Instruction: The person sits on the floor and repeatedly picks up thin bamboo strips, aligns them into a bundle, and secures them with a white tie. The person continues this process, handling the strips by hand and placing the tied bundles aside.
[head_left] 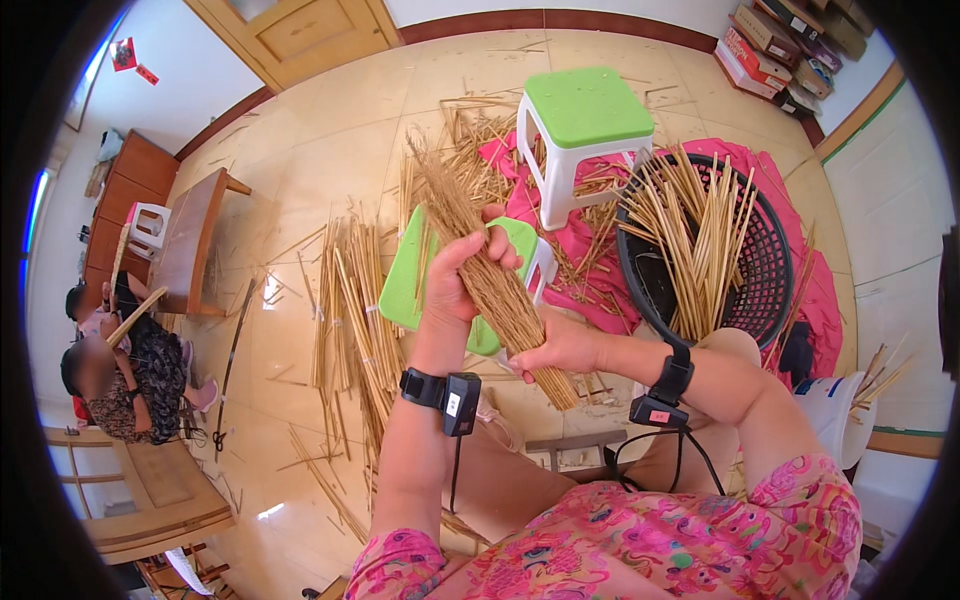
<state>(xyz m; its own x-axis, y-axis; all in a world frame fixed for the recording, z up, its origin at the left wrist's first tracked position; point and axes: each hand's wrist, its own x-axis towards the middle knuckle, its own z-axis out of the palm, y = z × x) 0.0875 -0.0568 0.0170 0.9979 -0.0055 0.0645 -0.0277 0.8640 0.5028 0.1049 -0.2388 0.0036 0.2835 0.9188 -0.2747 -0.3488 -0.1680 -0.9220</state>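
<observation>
I hold a thick bundle of thin tan straw sticks (478,258) slanting from upper left to lower right in front of me. My left hand (462,272) is wrapped around its middle. My right hand (560,347) grips the bundle lower down, near its cut ends. Both wrists carry black bands with small sensor boxes and cables. A black plastic basket (762,262) with several loose sticks (690,235) standing in it sits to my right.
A green-topped white stool (583,125) stands ahead, a second green stool (418,275) lies tipped under my hands. Tied stick bundles (350,315) and scraps litter the tiled floor. Pink cloth (585,255) lies under the basket. Another person (115,375) sits at far left.
</observation>
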